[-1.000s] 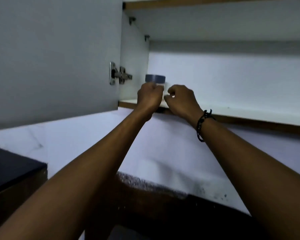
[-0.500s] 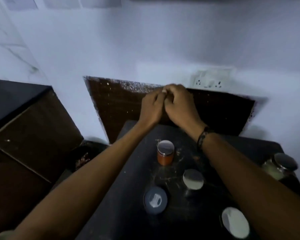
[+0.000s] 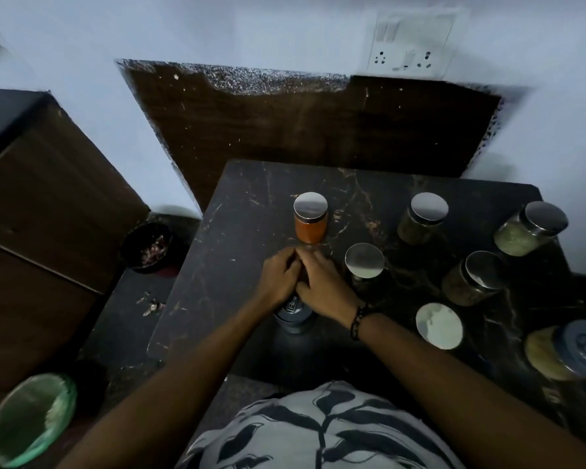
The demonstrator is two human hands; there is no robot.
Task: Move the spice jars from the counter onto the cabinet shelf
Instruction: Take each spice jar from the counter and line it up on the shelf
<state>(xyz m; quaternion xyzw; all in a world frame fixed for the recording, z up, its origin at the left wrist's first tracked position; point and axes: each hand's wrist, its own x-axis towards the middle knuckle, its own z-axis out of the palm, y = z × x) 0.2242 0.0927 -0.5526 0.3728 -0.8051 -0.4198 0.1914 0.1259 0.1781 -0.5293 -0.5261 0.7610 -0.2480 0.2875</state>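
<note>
- Left hand and right hand pressed together over the desk, fingers curled and partly interlaced; motion blur, so whether they grip anything cannot be told
- Grey-lidded jar directly under the hands; only its near edge and a label patch show, the rest hidden by the wrists
- Orange jar upright just beyond the fingertips, silver lid on; contact with the fingers not resolvable
- Silver-lidded jar just beside the right hand, body mostly hidden below its lid
- Further right on the desk: dark jar, green jar, brown jar, white-lidded jar; contents dim, hard to identify
- Yellow jar with blue lid at right edge, cut off by frame
- Beaded bracelet on right wrist
- Green-lined bin lower left, partly cut off
- Wall socket above, blurred
- Cabinet shelf out of view
</note>
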